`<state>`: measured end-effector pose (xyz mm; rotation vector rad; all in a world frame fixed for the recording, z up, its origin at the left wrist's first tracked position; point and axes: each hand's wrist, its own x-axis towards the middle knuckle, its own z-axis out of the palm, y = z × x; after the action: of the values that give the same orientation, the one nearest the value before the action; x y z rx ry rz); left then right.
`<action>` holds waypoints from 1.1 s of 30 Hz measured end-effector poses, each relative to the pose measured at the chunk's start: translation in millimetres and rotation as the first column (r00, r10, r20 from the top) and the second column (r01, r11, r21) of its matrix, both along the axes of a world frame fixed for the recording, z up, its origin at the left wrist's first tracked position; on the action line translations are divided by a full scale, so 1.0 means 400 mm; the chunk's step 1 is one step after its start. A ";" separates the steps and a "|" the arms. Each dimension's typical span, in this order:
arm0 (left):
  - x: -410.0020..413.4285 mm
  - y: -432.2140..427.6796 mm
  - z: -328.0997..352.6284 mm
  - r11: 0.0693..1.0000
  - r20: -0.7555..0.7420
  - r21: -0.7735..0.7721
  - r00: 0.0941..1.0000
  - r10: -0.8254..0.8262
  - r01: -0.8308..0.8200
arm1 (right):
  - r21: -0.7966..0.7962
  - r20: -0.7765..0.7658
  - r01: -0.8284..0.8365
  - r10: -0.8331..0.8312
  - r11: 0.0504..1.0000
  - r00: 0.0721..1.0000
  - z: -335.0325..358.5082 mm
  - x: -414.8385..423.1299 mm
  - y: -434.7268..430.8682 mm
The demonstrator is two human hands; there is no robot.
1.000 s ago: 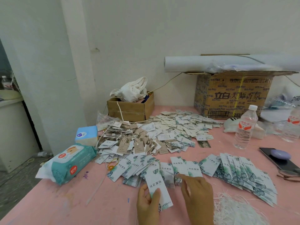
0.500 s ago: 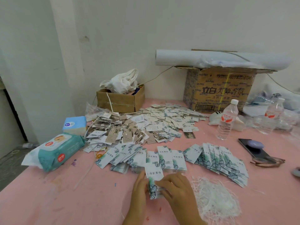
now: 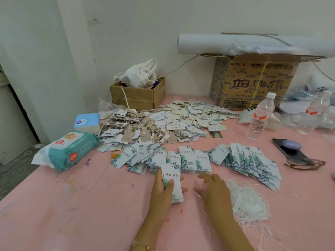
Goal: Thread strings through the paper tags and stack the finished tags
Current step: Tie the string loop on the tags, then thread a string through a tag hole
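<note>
Near the middle of the pink tabletop (image 3: 81, 214), the left hand (image 3: 162, 192) has its grip closed round a leaf-printed tag (image 3: 175, 187), possibly several stacked, with the thumb across the face. The right hand (image 3: 214, 190) sits just to its right, grip wide and fingers loosely spread, beside the white strings (image 3: 248, 203). Fanned tags (image 3: 188, 158) lie just beyond.

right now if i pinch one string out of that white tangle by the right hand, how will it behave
Probably limp: the white strings lie in loose curls, ends trailing over the pink table. Likely very light, being thin threads. One may drag neighbours along, since they look matted together beside the right hand.
</note>
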<state>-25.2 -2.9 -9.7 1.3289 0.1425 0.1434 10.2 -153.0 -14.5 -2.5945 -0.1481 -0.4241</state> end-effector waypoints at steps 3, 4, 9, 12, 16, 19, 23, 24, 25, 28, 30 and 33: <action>-0.007 0.001 0.001 1.000 0.009 0.019 1.000 -0.001 0.001 | 0.134 -0.118 -0.009 0.025 0.991 0.993 -0.015 0.011 0.005; -0.010 0.003 0.000 1.000 0.030 0.029 1.000 -0.008 0.008 | 0.157 -0.125 -0.010 0.030 0.988 0.992 -0.014 0.011 0.006; -0.012 0.002 0.000 0.995 0.100 0.097 0.995 -0.013 0.003 | 0.026 -0.096 0.001 0.001 1.000 0.995 -0.006 0.002 0.003; -0.010 -0.001 -0.007 0.983 0.085 0.181 0.996 0.025 -0.040 | 0.001 0.049 0.053 -0.053 0.999 0.997 0.011 -0.015 0.011; -0.005 -0.004 -0.011 0.986 0.082 0.159 0.996 0.028 -0.041 | 0.207 0.226 -0.022 -0.026 0.978 0.974 0.028 -0.025 0.022; -0.001 -0.004 -0.009 0.976 0.083 0.213 0.996 0.021 -0.038 | 0.378 0.155 -0.206 0.158 0.902 0.975 0.027 -0.028 0.028; -0.005 -0.008 -0.002 0.962 0.118 0.274 0.993 -0.014 -0.018 | 0.437 0.147 -0.374 0.345 0.818 0.927 0.025 -0.041 0.035; -0.005 -0.008 -0.003 0.955 0.124 0.294 0.992 -0.010 -0.027 | 0.446 0.176 -0.382 0.339 0.809 0.924 0.024 -0.041 0.035; -0.007 -0.009 -0.001 0.951 0.124 0.306 0.992 -0.002 -0.037 | 0.460 0.204 -0.378 0.318 0.804 0.926 0.025 -0.040 0.034; -0.011 -0.006 0.001 0.958 0.107 0.286 0.994 0.004 -0.035 | 0.534 0.250 -0.317 0.212 0.784 0.945 0.027 -0.034 0.033; -0.012 -0.005 0.001 0.964 0.089 0.262 0.996 0.015 -0.038 | 0.633 0.262 -0.254 0.107 0.732 0.959 0.031 -0.027 0.030; -0.009 -0.006 -0.001 0.968 0.069 0.249 0.997 0.021 -0.038 | 0.812 0.254 -0.201 -0.021 0.548 0.967 0.038 -0.014 0.016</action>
<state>-28.9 -5.2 -10.0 1.5728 0.0901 0.2365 4.5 -146.5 0.7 -1.5578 -0.1186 -0.5871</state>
